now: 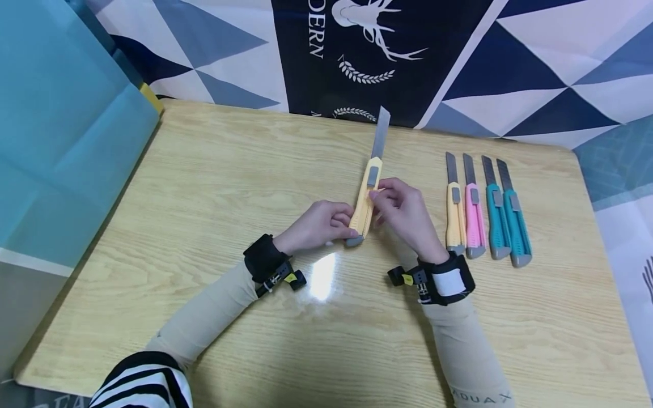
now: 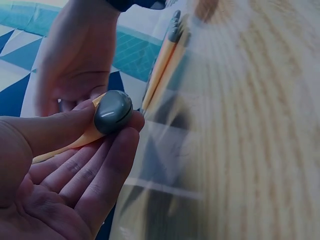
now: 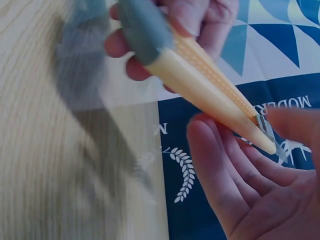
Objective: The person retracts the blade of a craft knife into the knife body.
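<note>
Over the table, a yellow utility knife is raised with its broad grey blade slid out and pointing away from me. My left hand pinches its grey end cap, which faces the camera in the left wrist view. Farther up the handle, my right hand holds the yellow body between thumb and fingers. In the right wrist view the thumb lies by the grey slider, with the other fingers beneath the handle. Part of the blade is hidden there.
To the right, a second yellow knife, a pink knife and two teal knives lie side by side, blades out. The wooden table meets a patterned cloth at its far edge. A blue covering stands at the left.
</note>
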`<state>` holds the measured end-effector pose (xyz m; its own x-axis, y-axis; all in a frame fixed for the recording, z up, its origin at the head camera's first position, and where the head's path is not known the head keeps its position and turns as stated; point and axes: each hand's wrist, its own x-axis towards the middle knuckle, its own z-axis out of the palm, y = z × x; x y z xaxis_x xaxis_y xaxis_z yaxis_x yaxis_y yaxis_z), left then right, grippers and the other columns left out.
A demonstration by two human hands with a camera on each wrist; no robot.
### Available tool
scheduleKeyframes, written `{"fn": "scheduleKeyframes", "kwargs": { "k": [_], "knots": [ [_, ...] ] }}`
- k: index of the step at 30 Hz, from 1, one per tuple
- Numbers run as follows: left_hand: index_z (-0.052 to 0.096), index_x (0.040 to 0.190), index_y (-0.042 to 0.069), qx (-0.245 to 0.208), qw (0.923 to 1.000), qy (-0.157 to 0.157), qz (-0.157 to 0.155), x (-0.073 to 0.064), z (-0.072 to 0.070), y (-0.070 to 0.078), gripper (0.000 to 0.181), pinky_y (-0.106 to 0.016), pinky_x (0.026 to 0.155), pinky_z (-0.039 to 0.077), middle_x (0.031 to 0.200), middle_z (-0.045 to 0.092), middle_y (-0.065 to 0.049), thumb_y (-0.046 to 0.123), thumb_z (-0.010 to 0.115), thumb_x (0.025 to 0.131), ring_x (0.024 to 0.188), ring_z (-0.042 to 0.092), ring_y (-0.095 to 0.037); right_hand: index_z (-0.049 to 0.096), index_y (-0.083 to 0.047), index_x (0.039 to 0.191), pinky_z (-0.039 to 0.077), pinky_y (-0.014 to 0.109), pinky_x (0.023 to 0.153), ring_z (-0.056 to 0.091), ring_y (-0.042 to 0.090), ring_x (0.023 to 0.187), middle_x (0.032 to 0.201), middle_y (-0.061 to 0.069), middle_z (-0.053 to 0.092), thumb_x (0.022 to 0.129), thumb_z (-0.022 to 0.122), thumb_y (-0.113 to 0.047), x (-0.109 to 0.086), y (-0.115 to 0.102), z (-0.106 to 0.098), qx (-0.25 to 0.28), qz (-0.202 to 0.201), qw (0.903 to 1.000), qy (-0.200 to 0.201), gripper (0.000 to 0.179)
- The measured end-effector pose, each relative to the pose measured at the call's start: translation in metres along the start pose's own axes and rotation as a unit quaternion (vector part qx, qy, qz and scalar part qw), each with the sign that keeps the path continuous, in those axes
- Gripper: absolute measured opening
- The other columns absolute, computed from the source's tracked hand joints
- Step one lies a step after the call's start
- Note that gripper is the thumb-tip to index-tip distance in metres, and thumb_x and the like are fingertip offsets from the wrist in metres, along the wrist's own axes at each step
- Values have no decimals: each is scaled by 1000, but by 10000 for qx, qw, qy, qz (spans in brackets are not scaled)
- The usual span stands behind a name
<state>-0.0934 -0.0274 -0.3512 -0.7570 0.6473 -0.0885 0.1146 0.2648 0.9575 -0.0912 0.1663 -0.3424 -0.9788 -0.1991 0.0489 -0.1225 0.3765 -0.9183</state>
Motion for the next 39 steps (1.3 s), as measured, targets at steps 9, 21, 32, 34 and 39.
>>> {"fn": "scheduleKeyframes", "kwargs": {
  "k": [9,21,32,34,39],
  "knots": [
    [59,100,-8,-41,9997,-147,178,0,8,-2,19,-19,65,50,87,67,-20,-4,65,82,80,64,-22,60,6,103,59,28,55,62,26,74,84,19,62,100,44,-22,0,4,-6,477,-93,9977,471,33],
    [63,101,2,206,9991,-121,359,12,23,-39,21,-21,66,51,84,68,-7,6,70,81,77,62,-11,64,3,81,57,27,47,60,23,62,73,16,63,97,45,-39,2,16,-4,137,97,9964,832,49],
    [53,110,-3,-549,9979,-319,105,13,31,-40,21,-32,59,60,89,69,-14,-1,58,89,73,65,-20,65,9,79,58,28,50,61,25,57,67,23,62,98,49,-20,0,9,-1,-109,-263,9930,1144,37],
    [55,111,-4,-638,9974,-329,48,13,32,-40,22,-32,60,60,92,69,-15,-1,58,89,75,65,-19,65,8,77,57,25,47,60,22,53,62,21,61,97,51,-20,0,9,0,-232,-361,9914,1238,38],
    [57,109,-6,-742,9963,-429,21,12,31,-37,20,-33,63,60,96,68,-18,-4,57,89,78,65,-21,66,-1,74,34,17,31,43,15,38,50,10,54,95,54,-27,1,10,1,-706,-617,9860,1379,35]
  ]
}}
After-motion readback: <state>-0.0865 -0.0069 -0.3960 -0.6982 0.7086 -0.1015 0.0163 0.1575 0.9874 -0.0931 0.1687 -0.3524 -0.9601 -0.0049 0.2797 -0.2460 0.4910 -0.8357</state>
